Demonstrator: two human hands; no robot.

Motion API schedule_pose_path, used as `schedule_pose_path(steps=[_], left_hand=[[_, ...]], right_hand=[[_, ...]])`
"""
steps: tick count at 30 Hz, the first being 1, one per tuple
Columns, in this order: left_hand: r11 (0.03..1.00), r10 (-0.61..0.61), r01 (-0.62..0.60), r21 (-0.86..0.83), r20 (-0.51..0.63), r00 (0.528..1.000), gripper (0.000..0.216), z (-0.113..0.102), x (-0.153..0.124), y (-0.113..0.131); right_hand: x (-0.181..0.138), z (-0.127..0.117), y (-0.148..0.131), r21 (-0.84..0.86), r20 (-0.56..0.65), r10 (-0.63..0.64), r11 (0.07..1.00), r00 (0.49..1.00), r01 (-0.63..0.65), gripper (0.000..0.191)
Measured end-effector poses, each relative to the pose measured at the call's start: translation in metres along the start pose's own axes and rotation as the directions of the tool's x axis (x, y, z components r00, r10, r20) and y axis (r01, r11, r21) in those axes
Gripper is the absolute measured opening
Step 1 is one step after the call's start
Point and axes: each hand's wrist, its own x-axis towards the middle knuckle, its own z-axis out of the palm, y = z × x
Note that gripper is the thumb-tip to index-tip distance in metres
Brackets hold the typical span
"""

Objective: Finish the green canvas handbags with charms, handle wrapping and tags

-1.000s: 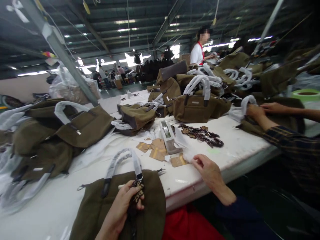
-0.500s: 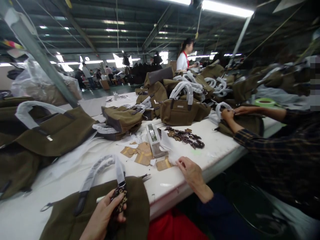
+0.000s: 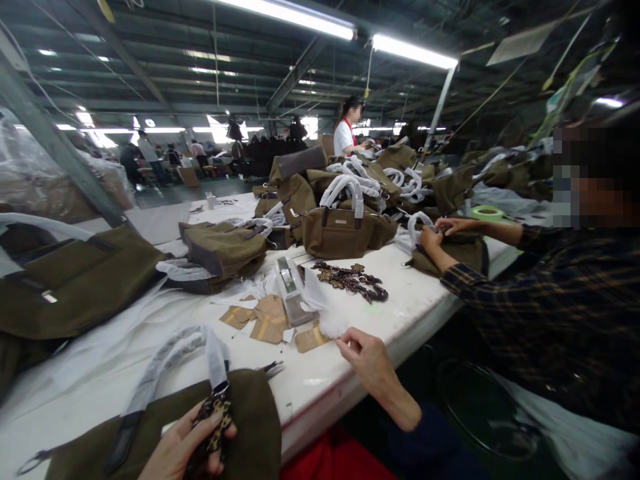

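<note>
**View turned rightward since half a second ago; everything shifted left, poses little changed**

If the grip were loosened, the leopard-print charm [image 3: 219, 410] could be slipped or twisted; by a tug on the white sheeting [image 3: 334, 323], the nearest cardboard tag [image 3: 310, 339] could be dragged. The charm is clasped by the left hand [image 3: 183, 440] below the handle [image 3: 215, 357] of the olive bag [image 3: 255, 427], lower left, its long axis near upright. The bag's length is slanted across, its handle arched away. The right hand's [image 3: 373, 363] fingertips are drawn together; whether sheeting is pinched cannot be told.
</note>
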Motion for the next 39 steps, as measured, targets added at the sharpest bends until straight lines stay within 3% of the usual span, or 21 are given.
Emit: schedule_pose_path(steps=[2, 5, 7, 9, 13, 19, 28, 31, 33, 35, 39], left_hand=[[1.000, 0.001, -0.001, -0.002, 0.008, 1.000, 0.043, -0.001, -0.002, 0.001], [1.000, 0.000, 0.000, 0.001, 0.059, 0.998, 0.040, -0.002, -0.004, 0.004], [1.000, 0.008, -0.008, -0.003, 0.097, 0.995, 0.037, -0.002, -0.005, 0.006], [1.000, 0.018, -0.017, -0.014, 0.112, 0.994, 0.035, -0.002, -0.005, 0.008], [0.999, 0.027, -0.022, -0.045, 0.128, 0.991, 0.034, 0.000, -0.007, 0.009], [0.994, 0.107, -0.103, -0.027, 0.229, 0.967, 0.025, -0.005, -0.008, 0.007], [0.990, 0.142, -0.136, -0.046, 0.159, 0.977, 0.038, -0.006, -0.005, 0.000], [0.985, 0.170, -0.173, 0.013, 0.133, 0.976, 0.036, -0.004, -0.005, -0.001], [0.981, 0.184, -0.191, 0.040, 0.127, 0.975, 0.035, -0.003, -0.004, -0.001], [0.978, 0.193, -0.202, 0.056, 0.135, 0.972, 0.035, -0.002, -0.004, 0.000], [0.971, 0.218, -0.228, 0.074, 0.123, 0.968, 0.038, -0.001, -0.003, -0.001]], right_hand=[[-0.018, -0.007, -0.008, 0.249, 0.042, 0.087, 0.964, 0.995, -0.095, 0.029], [-0.057, -0.013, -0.019, 0.566, 0.179, 0.255, 0.763, 0.950, -0.312, 0.035], [-0.082, -0.009, -0.026, 0.637, 0.301, 0.311, 0.638, 0.901, -0.433, 0.038], [-0.097, 0.003, -0.036, 0.634, 0.379, 0.264, 0.625, 0.887, -0.456, 0.040], [-0.093, 0.043, -0.062, 0.591, 0.378, 0.056, 0.754, 0.924, -0.287, 0.037], [-0.073, 0.093, -0.085, 0.479, 0.475, -0.042, 0.850, 0.879, -0.218, 0.034], [-0.074, 0.094, -0.074, 0.350, 0.589, -0.120, 0.929, 0.799, -0.119, 0.031], [-0.058, 0.086, -0.075, 0.342, 0.513, -0.182, 0.940, 0.839, -0.005, 0.025], [-0.039, 0.084, -0.086, 0.360, 0.403, -0.233, 0.930, 0.885, 0.081, 0.020], [-0.020, 0.089, -0.106, 0.396, 0.349, -0.297, 0.906, 0.889, 0.148, 0.017], [-0.001, 0.119, -0.148, 0.439, 0.389, -0.460, 0.854, 0.798, 0.278, 0.009]])
